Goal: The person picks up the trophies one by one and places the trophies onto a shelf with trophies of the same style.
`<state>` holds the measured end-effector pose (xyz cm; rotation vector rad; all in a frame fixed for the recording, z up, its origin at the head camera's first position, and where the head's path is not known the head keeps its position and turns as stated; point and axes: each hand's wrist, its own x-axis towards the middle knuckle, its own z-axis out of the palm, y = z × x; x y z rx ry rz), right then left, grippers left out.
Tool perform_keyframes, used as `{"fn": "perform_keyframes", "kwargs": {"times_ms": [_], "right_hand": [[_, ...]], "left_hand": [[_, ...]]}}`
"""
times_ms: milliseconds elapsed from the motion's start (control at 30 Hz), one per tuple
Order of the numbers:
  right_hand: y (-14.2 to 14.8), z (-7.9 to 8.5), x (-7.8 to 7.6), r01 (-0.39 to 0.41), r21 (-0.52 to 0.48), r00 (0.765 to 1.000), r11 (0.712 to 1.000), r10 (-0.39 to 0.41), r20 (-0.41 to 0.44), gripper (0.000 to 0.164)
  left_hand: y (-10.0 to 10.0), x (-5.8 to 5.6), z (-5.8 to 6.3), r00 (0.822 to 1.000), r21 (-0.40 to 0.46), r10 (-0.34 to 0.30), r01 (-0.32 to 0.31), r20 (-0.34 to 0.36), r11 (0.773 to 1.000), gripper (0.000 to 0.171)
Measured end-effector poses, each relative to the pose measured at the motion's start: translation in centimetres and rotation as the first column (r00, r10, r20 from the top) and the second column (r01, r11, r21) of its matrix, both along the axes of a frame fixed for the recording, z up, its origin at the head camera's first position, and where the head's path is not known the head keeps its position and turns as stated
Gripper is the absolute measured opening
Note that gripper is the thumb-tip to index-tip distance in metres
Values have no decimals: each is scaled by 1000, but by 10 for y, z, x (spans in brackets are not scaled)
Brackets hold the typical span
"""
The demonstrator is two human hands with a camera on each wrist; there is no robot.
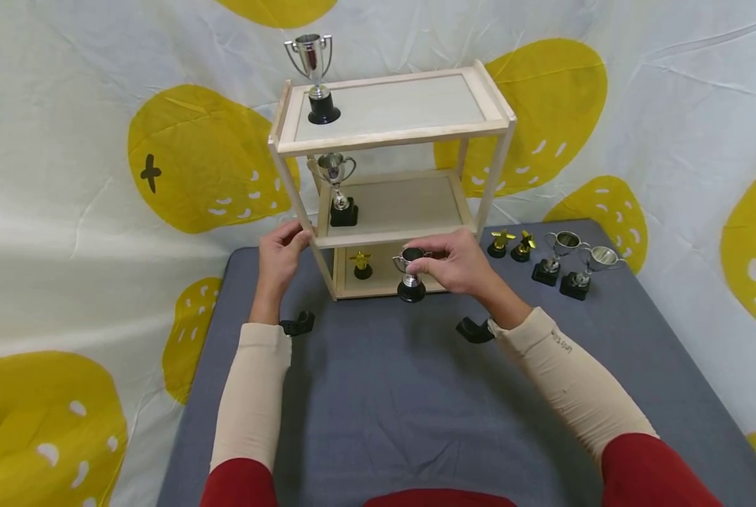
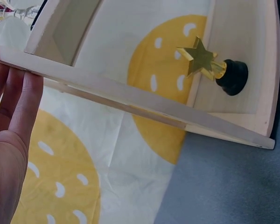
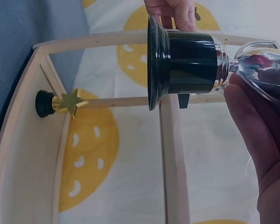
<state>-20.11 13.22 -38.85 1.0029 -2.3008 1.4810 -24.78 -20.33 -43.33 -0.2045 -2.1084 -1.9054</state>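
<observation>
Pinching a silver trophy (image 1: 411, 289) by its cup, the closed right grip (image 1: 450, 260) is holding it upright in front of the lower tier of the wooden rack (image 1: 391, 105), to the right of the gold star trophy (image 1: 362, 266), while the left grip (image 1: 279, 257) is clasping the rack's front left post. The cup's rim and handles are sitting near the middle board's front rail, so raising it could be risking a knock. Drifting left could be toppling the star; tugging the post could be tipping the top cup (image 1: 319, 92) and middle cup (image 1: 343, 211).
</observation>
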Motion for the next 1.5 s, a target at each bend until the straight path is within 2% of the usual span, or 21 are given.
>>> {"fn": "perform_keyframes", "kwargs": {"times_ms": [333, 500, 733, 900, 1500], "right_hand": [[-5, 9, 0, 13, -1, 1000, 1000, -13, 1, 28], [-6, 13, -2, 17, -11, 999, 1000, -18, -33, 28], [-9, 20, -7, -30, -43, 995, 999, 26, -99, 26], [-10, 29, -7, -52, -62, 993, 997, 45, -108, 25], [-13, 49, -11, -52, -45, 989, 998, 45, -144, 28]], "left_hand": [[0, 0, 1, 1000, 1, -7, 7, 7, 1000, 34], [0, 0, 1, 1000, 0, -9, 9, 6, 1000, 32], [-1, 1, 1, 1000, 14, 3, -4, 27, 1000, 37], [-1, 0, 3, 999, 1, 9, -9, 39, 1000, 35], [0, -1, 3, 1000, 0, 1, -1, 29, 1000, 31]]}}
